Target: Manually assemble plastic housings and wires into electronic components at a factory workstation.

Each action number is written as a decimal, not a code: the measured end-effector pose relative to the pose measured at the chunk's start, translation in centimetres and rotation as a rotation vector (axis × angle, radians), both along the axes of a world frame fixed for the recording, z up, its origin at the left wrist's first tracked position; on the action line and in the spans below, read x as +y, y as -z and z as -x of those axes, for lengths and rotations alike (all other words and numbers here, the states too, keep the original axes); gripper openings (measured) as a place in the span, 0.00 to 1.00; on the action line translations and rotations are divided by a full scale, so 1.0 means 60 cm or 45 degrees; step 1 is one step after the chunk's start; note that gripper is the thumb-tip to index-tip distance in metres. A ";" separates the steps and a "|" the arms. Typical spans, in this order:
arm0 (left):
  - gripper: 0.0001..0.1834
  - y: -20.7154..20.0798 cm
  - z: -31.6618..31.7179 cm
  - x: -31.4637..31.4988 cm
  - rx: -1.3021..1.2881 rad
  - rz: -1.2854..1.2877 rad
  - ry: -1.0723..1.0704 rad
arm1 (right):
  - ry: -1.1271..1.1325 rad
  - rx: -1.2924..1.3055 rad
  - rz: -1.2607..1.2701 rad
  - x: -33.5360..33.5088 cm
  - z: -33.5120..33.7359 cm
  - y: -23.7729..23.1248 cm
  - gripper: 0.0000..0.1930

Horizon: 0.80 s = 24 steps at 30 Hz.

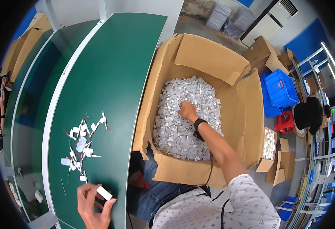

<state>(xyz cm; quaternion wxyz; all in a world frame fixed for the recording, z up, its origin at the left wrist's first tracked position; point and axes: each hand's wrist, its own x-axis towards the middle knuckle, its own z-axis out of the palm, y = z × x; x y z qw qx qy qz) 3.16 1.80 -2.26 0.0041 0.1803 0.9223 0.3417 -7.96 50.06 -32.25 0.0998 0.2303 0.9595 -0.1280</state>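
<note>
My left hand (93, 206) is over the near end of the green table and pinches a small white rectangular block (104, 193) between thumb and fingers. Farther up that table lies a loose pile of small white connectors with short dark and red wires (79, 143), two pale translucent pieces among them. My right arm reaches into a large open cardboard box (198, 170), and my right hand (188, 110) rests on the heap of small white and translucent plastic parts (186, 131). Its fingers are curled down into the heap; what they grip is too small to make out.
The box stands against the right edge of the green table (114, 57). Blue crates (282, 89), a red stool (285, 123), and a smaller carton of white parts (268, 143) are to the right. A person in black (308, 116) is beside metal racks. A white rail crosses the table's left side.
</note>
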 end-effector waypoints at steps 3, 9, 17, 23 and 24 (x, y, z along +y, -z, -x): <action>0.22 -0.030 0.008 0.011 -0.076 0.106 0.070 | 0.174 0.350 0.079 -0.023 -0.009 0.040 0.08; 0.22 -0.029 0.015 0.008 -0.236 0.090 -0.004 | 0.215 0.098 -0.172 -0.017 0.019 0.062 0.11; 0.22 -0.021 0.016 0.001 -0.304 0.087 -0.039 | 0.040 0.166 -0.215 -0.030 0.003 0.061 0.12; 0.21 -0.007 0.016 -0.004 -0.265 0.060 0.011 | 0.048 0.345 -0.139 -0.017 -0.006 0.078 0.11; 0.17 0.006 0.015 -0.003 -0.207 0.009 -0.009 | 0.079 0.382 -0.116 -0.013 -0.011 0.077 0.11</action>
